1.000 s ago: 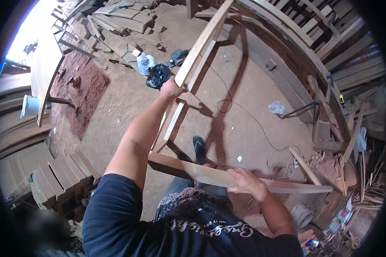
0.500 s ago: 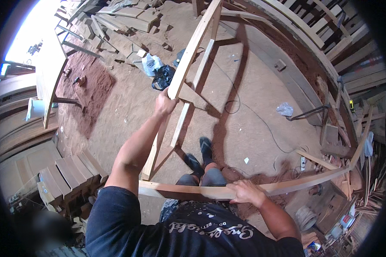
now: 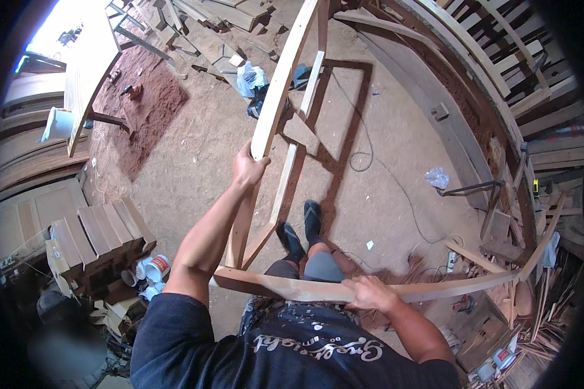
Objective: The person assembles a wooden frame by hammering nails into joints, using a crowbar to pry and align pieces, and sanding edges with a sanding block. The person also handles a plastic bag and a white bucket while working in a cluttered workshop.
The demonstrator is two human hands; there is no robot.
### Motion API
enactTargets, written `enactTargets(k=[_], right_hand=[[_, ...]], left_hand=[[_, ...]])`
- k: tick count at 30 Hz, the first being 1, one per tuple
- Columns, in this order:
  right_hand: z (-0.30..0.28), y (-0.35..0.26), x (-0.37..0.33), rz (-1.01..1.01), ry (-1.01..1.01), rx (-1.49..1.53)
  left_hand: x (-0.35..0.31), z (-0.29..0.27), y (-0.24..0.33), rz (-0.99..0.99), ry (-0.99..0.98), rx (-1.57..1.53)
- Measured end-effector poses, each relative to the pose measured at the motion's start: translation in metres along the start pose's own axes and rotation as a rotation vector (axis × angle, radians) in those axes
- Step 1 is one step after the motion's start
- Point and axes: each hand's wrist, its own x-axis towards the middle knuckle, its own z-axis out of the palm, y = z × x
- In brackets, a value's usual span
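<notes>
Beyond our left hand (image 3: 250,167), closed around a wooden rail's (image 3: 283,74) near end, we note a black plastic bag (image 3: 258,106) partly screened by it; our right hand (image 3: 370,294) clasps the nearer rail (image 3: 305,291), feet (image 3: 312,220) between both grips, cable (image 3: 372,153) farther out.

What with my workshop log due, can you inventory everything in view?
Upper beam: one, pale, upper middle
Lower beam: one, light brown, lower middle
Other beams: several, pale, middle
Boards: many, brown, edges
Bags: several, pale and black, floor
Cord: at least one, dark, floor
Table: one, pale, upper left
Bucket: one, white, left
Sawdust: heaps, reddish, floor
Tubs: several, white, lower left
Footwear: one pair, dark, middle
Shirt: one, dark, bottom
Left hand: one, bare, gripping upper beam
Right hand: one, bare, gripping lower beam
</notes>
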Motion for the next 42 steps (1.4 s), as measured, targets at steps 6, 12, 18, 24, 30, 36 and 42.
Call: enactTargets(k=[6,12,18,24,30,36,42], right_hand=[[-0.005,-0.010,-0.004,-0.006,-0.053,0.042],[0.003,-0.008,-0.005,-0.021,0.009,0.045],[0.007,-0.009,-0.007,-0.028,0.008,0.018],[0.012,-0.006,-0.004,-0.038,0.038,0.025],[0.010,-0.006,0.007,0.006,-0.043,0.063],[0.017,-0.001,0.023,0.011,-0.013,0.030],[0.026,-0.008,0.045,-0.009,0.000,-0.024]], left_hand=[[-0.025,-0.033,0.029,-0.056,-0.004,0.023],[-0.030,-0.032,0.012,-0.030,0.088,0.009],[-0.028,-0.032,-0.022,-0.030,0.147,-0.014],[-0.012,-0.047,-0.043,-0.092,0.160,0.099],[0.027,-0.044,-0.046,-0.117,0.110,0.231],[0.042,-0.080,-0.089,0.022,0.030,0.149],[-0.029,-0.127,-0.143,-0.030,-0.281,0.176]])
